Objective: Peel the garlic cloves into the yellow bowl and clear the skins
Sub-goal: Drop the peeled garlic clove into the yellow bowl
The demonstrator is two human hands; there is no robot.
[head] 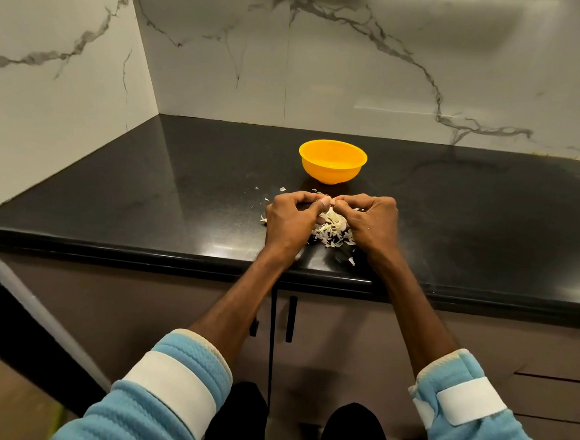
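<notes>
Yellow bowl (331, 174) sits upright on the black countertop (146, 192), toward the marble wall (361, 70); can't tell what's inside from this angle. Just in front of the bowl both hands meet fingertip to fingertip: left hand (288, 219) and right hand (372, 225), fingers curled, each pinching the same small pinkish garlic clove (325, 199), which is mostly hidden by the fingers. Clove is held above the counter, near the bowl's front side, not over its rim. Under and between the hands, nearer the person than the bowl, a heap of pale garlic skins (332, 228) lies on the counter. Loose flakes are scattered left of the heap, between heap and bowl, and a few by the counter edge. Blue sleeves (166, 400) with white straps on both forearms. Below the counter, farthest from the bowl, cabinet doors with two dark handles (291, 319)
</notes>
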